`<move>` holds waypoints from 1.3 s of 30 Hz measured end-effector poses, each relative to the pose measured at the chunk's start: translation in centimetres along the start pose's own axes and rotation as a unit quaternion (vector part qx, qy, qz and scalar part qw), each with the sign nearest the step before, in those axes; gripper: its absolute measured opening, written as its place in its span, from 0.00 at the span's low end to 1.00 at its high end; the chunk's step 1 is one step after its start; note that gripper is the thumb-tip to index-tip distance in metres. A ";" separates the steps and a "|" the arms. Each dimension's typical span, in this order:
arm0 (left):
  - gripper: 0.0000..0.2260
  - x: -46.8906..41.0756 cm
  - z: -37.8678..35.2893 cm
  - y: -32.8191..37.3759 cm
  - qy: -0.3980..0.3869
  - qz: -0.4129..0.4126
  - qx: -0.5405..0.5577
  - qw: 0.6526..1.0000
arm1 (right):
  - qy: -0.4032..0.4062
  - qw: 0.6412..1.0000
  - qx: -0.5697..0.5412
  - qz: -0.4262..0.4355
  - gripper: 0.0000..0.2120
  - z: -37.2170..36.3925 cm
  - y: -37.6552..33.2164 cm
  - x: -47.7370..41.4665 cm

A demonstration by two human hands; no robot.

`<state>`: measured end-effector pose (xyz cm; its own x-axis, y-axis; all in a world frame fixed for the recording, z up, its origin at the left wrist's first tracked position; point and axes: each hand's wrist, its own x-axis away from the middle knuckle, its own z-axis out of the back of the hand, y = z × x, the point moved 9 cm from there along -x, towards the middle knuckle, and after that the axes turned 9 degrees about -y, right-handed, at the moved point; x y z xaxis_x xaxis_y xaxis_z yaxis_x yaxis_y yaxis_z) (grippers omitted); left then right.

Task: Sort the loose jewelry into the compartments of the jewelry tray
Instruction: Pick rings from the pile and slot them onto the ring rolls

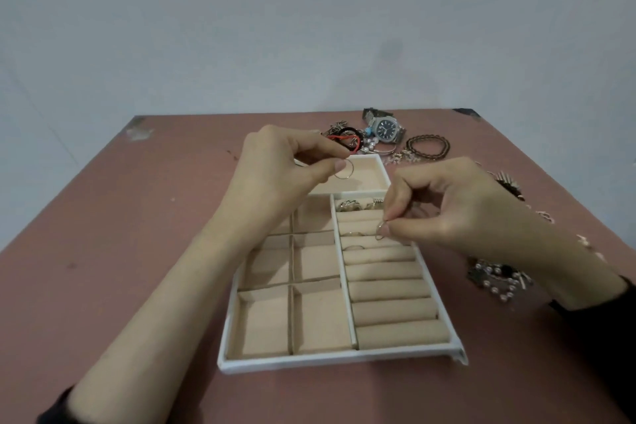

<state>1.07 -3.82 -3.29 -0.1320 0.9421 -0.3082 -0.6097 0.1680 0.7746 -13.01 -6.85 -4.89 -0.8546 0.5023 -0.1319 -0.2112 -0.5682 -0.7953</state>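
Note:
A white jewelry tray (337,359) with beige lining lies in front of me: square compartments on the left, ring rolls on the right, one wide compartment at the far end. My left hand (278,169) pinches a thin silver hoop (345,170) above the wide far compartment. My right hand (457,206) pinches a small silver ring (381,231) right over the upper ring rolls. Two rings (354,240) sit in the rolls below it. Gold pieces (358,206) lie in the top slot of the ring section.
Loose jewelry lies on the pink table beyond and right of the tray: a steel watch (386,129), beaded bracelets (428,147), red and black hair ties (346,139), a pearl piece (499,280) under my right wrist. A grey wall rises behind the table.

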 end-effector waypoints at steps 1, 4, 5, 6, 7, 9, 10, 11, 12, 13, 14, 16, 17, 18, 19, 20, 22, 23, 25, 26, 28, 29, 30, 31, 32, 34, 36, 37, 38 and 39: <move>0.07 0.0 0.0 0.0 0.000 -0.002 0.002 1.000 | -0.006 1.000 0.020 0.001 0.09 -0.2 0.1 0.0; 0.06 0.0 -0.1 0.1 0.000 -0.007 0.004 1.000 | -0.010 0.996 0.092 0.009 0.08 -0.6 0.2 -0.1; 0.06 0.0 -0.2 0.1 -0.001 -0.008 0.003 1.000 | -0.009 0.994 0.112 0.014 0.08 -0.7 0.1 -0.1; 0.06 -0.1 -0.1 0.1 -0.002 -0.009 0.000 1.000 | -0.012 0.991 0.129 0.020 0.09 -0.7 0.0 -0.1; 0.06 -0.1 -0.1 0.1 -0.002 -0.009 -0.003 1.000 | -0.015 0.989 0.144 0.027 0.10 -0.8 -0.2 -0.1; 0.06 -0.1 -0.1 0.1 -0.002 -0.010 -0.008 1.000 | -0.023 0.988 0.146 0.031 0.10 -0.8 -0.4 0.0; 0.06 -0.1 -0.1 0.1 -0.003 -0.009 -0.011 1.000 | -0.028 0.990 0.137 0.026 0.09 -0.7 -0.3 0.0; 0.06 -0.1 -0.1 0.1 -0.003 -0.008 -0.013 1.000 | -0.034 0.991 0.130 0.023 0.08 -0.7 -0.2 0.0; 0.06 -0.1 -0.2 0.0 -0.005 -0.008 -0.015 1.000 | -0.041 0.991 0.126 0.021 0.07 -0.8 -0.2 0.0; 0.06 -0.1 -0.3 0.0 -0.007 -0.007 -0.016 1.000 | -0.048 0.991 0.124 0.021 0.05 -0.8 -0.1 0.0; 0.06 -0.1 -0.3 0.0 -0.008 -0.006 -0.016 1.000 | -0.055 0.991 0.120 0.021 0.04 -0.9 -0.1 0.0; 0.06 -0.1 -0.4 0.0 -0.009 -0.007 -0.016 1.000 | -0.066 0.991 0.114 0.023 0.04 -1.0 0.0 0.0; 0.06 -0.1 -0.4 0.0 -0.009 -0.007 -0.015 1.000 | -0.068 0.991 0.114 0.025 0.04 -1.0 -0.1 0.1; 0.06 -0.1 -0.3 0.0 -0.008 -0.009 -0.014 1.000 | -0.069 0.990 0.117 0.027 0.04 -1.0 0.0 0.1; 0.06 -0.1 -0.3 0.1 -0.008 -0.010 -0.013 1.000 | -0.069 0.990 0.120 0.031 0.04 -1.0 -0.1 0.1; 0.06 -0.1 -0.3 0.1 -0.007 -0.011 -0.012 1.000 | -0.070 0.989 0.125 0.035 0.04 -1.1 -0.1 0.0; 0.06 0.0 -0.4 0.1 -0.007 -0.009 -0.008 1.000 | -0.075 0.987 0.133 0.042 0.02 -1.4 0.0 -0.2; 0.06 0.0 -0.4 0.1 -0.008 -0.008 -0.005 1.000 | -0.076 0.987 0.136 0.044 0.02 -1.5 0.1 -0.2; 0.06 0.0 -0.4 0.1 -0.009 -0.006 -0.001 1.000 | -0.081 0.986 0.139 0.047 0.01 -1.6 0.1 -0.2; 0.06 0.0 -0.4 0.1 -0.010 -0.007 0.001 1.000 | -0.084 0.986 0.136 0.046 0.01 -1.5 0.1 -0.2; 0.06 0.0 -0.4 0.1 -0.008 -0.006 0.002 1.000 | -0.082 0.988 0.127 0.043 0.01 -1.3 0.1 -0.2; 0.06 0.0 -0.3 0.0 -0.006 -0.006 0.003 1.000 | -0.078 0.988 0.124 0.042 0.02 -1.2 0.0 -0.2; 0.06 0.0 -0.3 0.0 -0.004 -0.005 0.004 1.000 | -0.076 0.989 0.123 0.041 0.03 -1.1 0.0 -0.2; 0.06 0.0 -0.2 0.0 -0.002 -0.004 0.004 1.000 | -0.075 0.989 0.121 0.038 0.03 -1.0 0.0 -0.3; 0.06 0.0 -0.2 0.0 -0.001 -0.005 0.004 1.000 | -0.076 0.990 0.117 0.035 0.01 -1.0 0.1 -0.3; 0.07 0.0 -0.1 0.0 -0.002 -0.004 0.004 1.000 | -0.074 0.991 0.104 0.029 0.02 -1.0 0.2 -0.2; 0.06 0.0 -0.1 0.0 -0.004 -0.003 0.003 1.000 | -0.073 0.992 0.099 0.025 0.03 -1.1 0.3 -0.2; 0.06 0.0 -0.1 0.0 -0.003 -0.004 0.003 1.000 | -0.071 0.992 0.103 0.025 0.03 -1.1 0.3 -0.2; 0.07 0.0 -0.1 0.0 -0.003 -0.005 0.004 1.000 | -0.069 0.992 0.107 0.025 0.03 -1.0 0.4 -0.2; 0.07 0.0 -0.1 0.0 -0.003 -0.005 0.004 1.000 | -0.067 0.991 0.109 0.024 0.03 -1.0 0.4 -0.3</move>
<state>0.97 -3.86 -3.31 -0.1208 0.9419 -0.3134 -0.6041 0.1807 0.7761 -12.35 -6.57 -5.80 -0.9185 0.3882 -0.0756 -0.2535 -0.7246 -0.6408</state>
